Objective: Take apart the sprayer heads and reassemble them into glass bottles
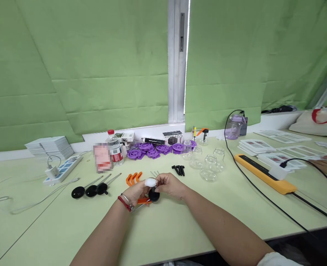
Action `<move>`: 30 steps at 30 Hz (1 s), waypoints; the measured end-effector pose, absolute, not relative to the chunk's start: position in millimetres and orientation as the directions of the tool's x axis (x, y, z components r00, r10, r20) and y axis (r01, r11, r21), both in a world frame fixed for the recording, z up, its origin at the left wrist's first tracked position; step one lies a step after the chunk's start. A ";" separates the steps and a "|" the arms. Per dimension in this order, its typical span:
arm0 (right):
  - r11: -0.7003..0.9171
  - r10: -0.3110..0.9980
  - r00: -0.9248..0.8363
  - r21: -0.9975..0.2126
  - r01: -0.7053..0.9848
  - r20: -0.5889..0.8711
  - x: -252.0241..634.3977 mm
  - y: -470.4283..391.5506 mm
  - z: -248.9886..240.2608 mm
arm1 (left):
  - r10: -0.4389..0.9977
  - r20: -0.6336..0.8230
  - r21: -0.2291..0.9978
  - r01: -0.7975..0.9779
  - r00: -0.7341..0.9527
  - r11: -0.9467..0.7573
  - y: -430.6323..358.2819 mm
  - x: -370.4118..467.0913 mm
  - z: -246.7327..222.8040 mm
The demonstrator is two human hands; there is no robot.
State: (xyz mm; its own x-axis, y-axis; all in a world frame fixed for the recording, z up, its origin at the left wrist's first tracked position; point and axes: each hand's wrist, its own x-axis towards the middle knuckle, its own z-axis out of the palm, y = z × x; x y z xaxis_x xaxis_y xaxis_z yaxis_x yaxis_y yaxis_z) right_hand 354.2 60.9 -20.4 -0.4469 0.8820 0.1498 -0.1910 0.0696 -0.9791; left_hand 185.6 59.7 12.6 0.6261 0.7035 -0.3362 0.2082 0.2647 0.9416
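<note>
Blk round lid (154,196) w/ white rounded pc (150,183) gripped btwn 2 hands (171,184), orange lever (143,201) alongside.

One head-worn view: looking forward and down from the near side across the tabletop (169,231); set close behind forearms (221,221) and hands (170,184), spanning wide left to right, reaching green covering (96,74) along far side.

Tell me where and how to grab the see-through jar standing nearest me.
I'd take the see-through jar by its narrow neck, coming from the near side with the right hand once it's free. The jar stands upright, its neck rising above a wider body, and the other see-through jars stand behind it.
</note>
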 end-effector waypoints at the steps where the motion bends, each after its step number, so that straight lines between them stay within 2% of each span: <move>1: 0.073 0.883 -0.443 -0.978 -0.193 0.154 354.1 60.7 -20.8 | 0.696 -0.346 0.938 0.228 0.629 0.260 60.6 185.5 12.8; 11: 0.130 0.878 -0.438 -0.976 -0.176 0.196 353.8 58.8 -19.4 | 0.677 -0.331 0.943 0.209 0.657 0.258 63.6 184.0 10.4; 19: 0.072 0.891 -0.422 -0.971 -0.226 0.164 351.0 57.4 -18.3 | 0.680 -0.343 0.939 0.208 0.648 0.275 62.7 185.2 13.6; 30: 0.072 0.898 -0.409 -0.972 -0.224 0.161 352.1 54.4 -16.3 | 0.678 -0.332 0.940 0.171 0.656 0.295 62.2 185.3 13.7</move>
